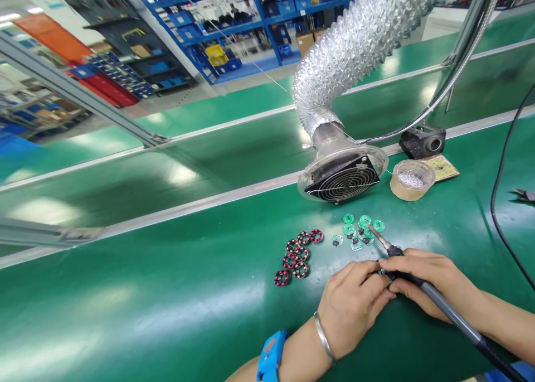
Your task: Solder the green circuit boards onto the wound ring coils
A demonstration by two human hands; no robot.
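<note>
Blue shelving (pixel 246 74) with blue bins (pixel 190 32) and a yellow bin (pixel 217 54) stands beyond the green bench (pixel 188 281); what the bins hold is too small to tell. On the bench, one round tub (pixel 402 190) contains silvery shreds (pixel 410 178). Just behind it lie a shallow tray (pixel 450 177) with a yellowish pad (pixel 438 165) and a black iron holder (pixel 422 142). One fan hood (pixel 343 181) hangs above from a foil duct (pixel 351 53).

A small part (pixel 382 271) sits between the fingertips of both hands, mostly hidden. The left hand (pixel 349 301) has its grip closed in a pinch around it; the right hand (pixel 438 279) has its grip closed around one soldering iron (pixel 443 301), whose tip points over the green boards. Whether the tip touches them, I cannot tell.

Seven wound stators (pixel 301 269) lie clustered left of the hands. Nearer the tip are about eight round circuit boards (pixel 348 218), some overlapping, so the exact number is unclear. The left arm wears one metal bangle (pixel 323 337) and one blue wrist strap (pixel 271 357).
</note>
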